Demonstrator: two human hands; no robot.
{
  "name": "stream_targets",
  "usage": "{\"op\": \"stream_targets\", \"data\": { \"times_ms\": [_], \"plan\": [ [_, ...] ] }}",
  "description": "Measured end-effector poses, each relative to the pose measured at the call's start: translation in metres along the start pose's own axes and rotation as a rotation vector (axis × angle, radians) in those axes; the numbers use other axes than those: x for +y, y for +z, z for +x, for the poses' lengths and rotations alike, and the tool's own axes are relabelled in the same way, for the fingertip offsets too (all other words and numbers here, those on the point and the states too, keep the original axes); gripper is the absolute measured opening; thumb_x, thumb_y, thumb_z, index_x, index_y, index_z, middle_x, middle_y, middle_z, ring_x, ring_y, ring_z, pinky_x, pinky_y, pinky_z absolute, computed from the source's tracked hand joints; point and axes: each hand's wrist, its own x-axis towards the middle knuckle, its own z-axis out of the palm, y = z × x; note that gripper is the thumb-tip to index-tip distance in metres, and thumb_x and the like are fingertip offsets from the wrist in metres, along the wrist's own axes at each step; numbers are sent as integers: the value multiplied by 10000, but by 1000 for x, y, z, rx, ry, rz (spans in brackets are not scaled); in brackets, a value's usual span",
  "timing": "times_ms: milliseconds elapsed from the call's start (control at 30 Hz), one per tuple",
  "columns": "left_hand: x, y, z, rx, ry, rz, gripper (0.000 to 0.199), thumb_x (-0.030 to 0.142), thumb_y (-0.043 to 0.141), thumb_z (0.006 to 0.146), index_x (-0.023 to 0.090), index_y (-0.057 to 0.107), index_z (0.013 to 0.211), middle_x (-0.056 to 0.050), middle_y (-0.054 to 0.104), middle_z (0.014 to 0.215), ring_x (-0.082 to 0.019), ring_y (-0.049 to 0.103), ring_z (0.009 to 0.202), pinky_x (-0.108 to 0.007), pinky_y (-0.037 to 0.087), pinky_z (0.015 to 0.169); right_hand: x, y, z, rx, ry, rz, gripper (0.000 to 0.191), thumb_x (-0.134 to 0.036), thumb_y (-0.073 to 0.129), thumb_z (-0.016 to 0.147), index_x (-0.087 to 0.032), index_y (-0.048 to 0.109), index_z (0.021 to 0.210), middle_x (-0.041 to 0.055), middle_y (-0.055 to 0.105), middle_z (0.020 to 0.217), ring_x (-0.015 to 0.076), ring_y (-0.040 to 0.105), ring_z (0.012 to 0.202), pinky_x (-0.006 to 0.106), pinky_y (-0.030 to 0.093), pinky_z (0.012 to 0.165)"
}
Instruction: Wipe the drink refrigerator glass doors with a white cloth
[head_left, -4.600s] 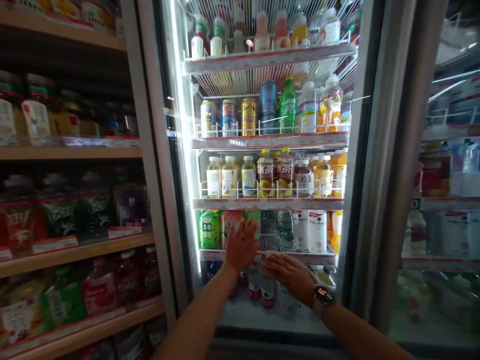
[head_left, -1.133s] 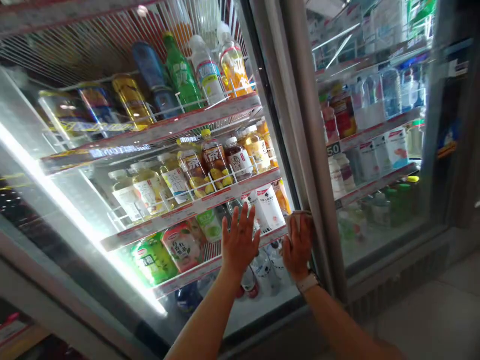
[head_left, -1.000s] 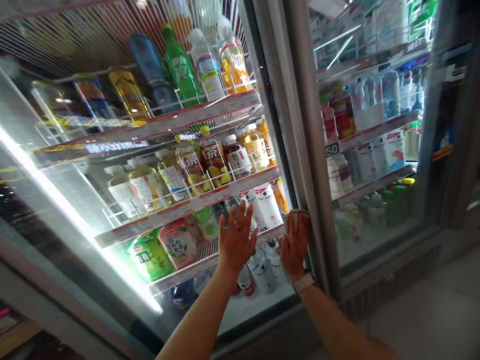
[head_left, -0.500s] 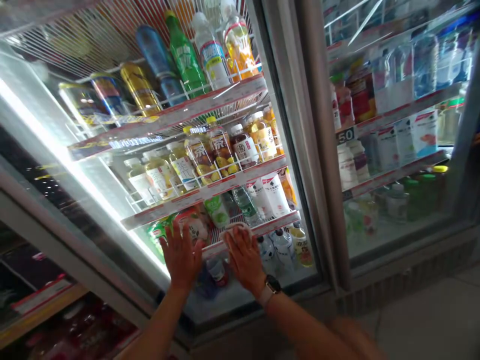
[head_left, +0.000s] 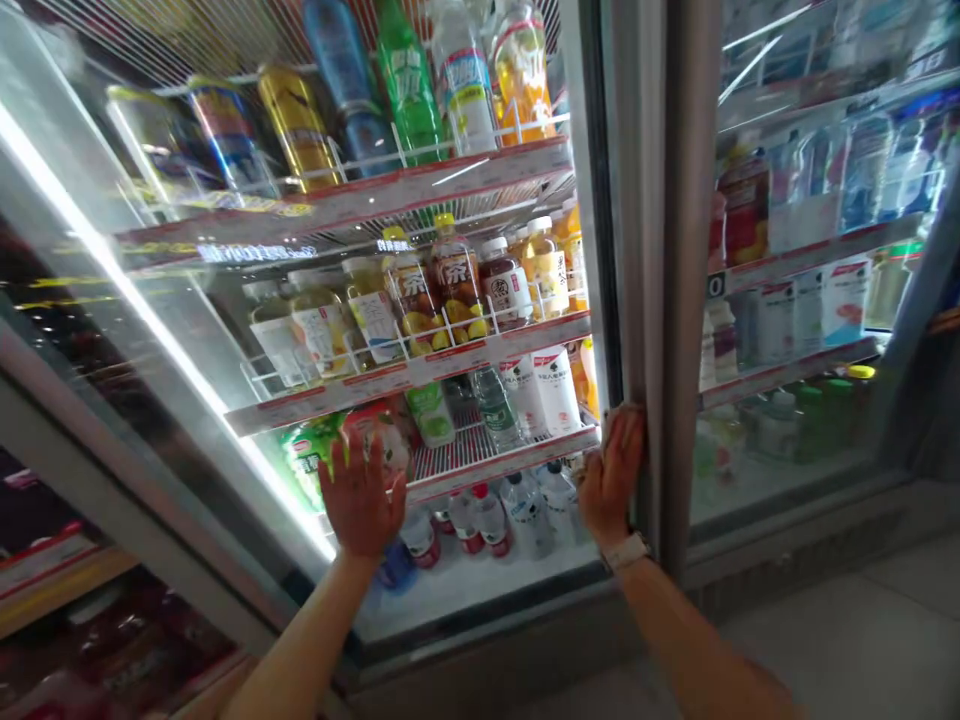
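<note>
My left hand (head_left: 362, 505) lies flat on the glass door of a lit drinks cooler (head_left: 187, 330), fingers spread, in front of a green juice carton (head_left: 307, 465). My right hand (head_left: 613, 475) presses against the metal door frame (head_left: 646, 250). A pale cloth (head_left: 624, 412) shows at its fingertips and is mostly hidden by the hand. Behind the glass, wire shelves (head_left: 352, 195) hold cans, tea bottles and water bottles.
A neighbouring cooler door (head_left: 810, 300) stands to the right of the frame, with bottles behind its glass. Wooden shelving with red price strips (head_left: 60, 580) sits at the lower left. A pale tiled floor (head_left: 840, 640) lies at the lower right.
My right hand has moved right across the glass with the cloth, from the lower shelf area to the metal door frame. My left hand stays in about the same place on the glass.
</note>
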Motion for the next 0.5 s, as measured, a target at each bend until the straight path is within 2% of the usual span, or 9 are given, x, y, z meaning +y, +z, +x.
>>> {"op": "stream_targets", "data": {
  "times_ms": [100,200,367,500],
  "plan": [
    [2,-1,1,20,16,-13,729,383,492,941,238,135,1559,-69,112,1636,-261,60,1516,-502,81,1231,-26,14,-4,59,37,-25,623,-295,294,999,-189,86,1577,154,88,1640,362,62,1503,703,122,1145],
    [3,-1,0,11,7,-10,709,374,466,950,237,130,1560,-59,111,1636,-251,54,1516,-494,79,1232,-67,32,-19,36,-15,-27,631,-274,304,995,-197,77,1578,155,108,1637,369,63,1503,706,142,1135],
    [4,-1,-2,18,7,9,697,373,455,956,238,131,1558,-52,114,1634,-244,58,1515,-486,78,1234,-128,60,-62,-102,-222,-17,658,-240,363,976,-233,93,1576,126,243,1611,327,161,1496,589,183,1169],
    [2,0,-5,7,0,-66,666,357,452,958,256,168,1553,-45,147,1630,-246,68,1514,-480,82,1237,-145,68,-93,-272,-439,14,661,-245,430,953,-244,179,1564,98,395,1547,263,273,1467,467,163,1194]
  ]
}}
